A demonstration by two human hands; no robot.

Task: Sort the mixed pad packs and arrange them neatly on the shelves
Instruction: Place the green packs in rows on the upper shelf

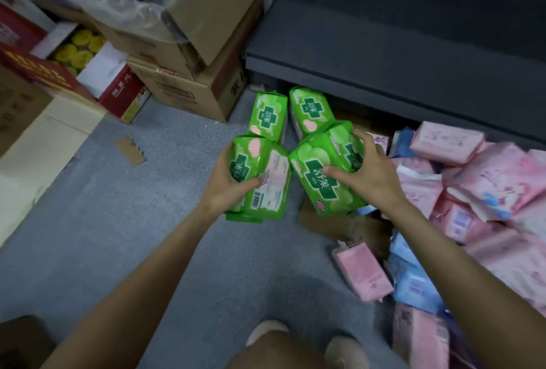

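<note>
Gripping 1 green pad pack apiece, both hands work over the grey floor [124, 221] at the centre of the scene. The left hand [226, 184] curls around the left green pack [260, 173], fingers wrapped on its far-left side and thumb pressed on the barcode face. The right hand [365, 169] clasps the right green pack [325, 173], thumb on the printed front and fingers hooked over its far edge. These 2 held packs sit close beside each other, nearly touching at their inner edges. Just beyond them, 2 further green packs stand upright on the floor: the far-left green pack [267, 116] and the far-right green pack [310, 110], side by side, directly below the front edge of the dark shelf [384, 52]. To the right lies a loose heap of pink packs [478, 188] mixed with blue packs [413, 283], piled partly on flattened cardboard. At far left are stacked cardboard boxes [192, 52] and a red carton [118, 93] holding yellow items. The person's shoes [266, 333] show at the near edge.
</note>
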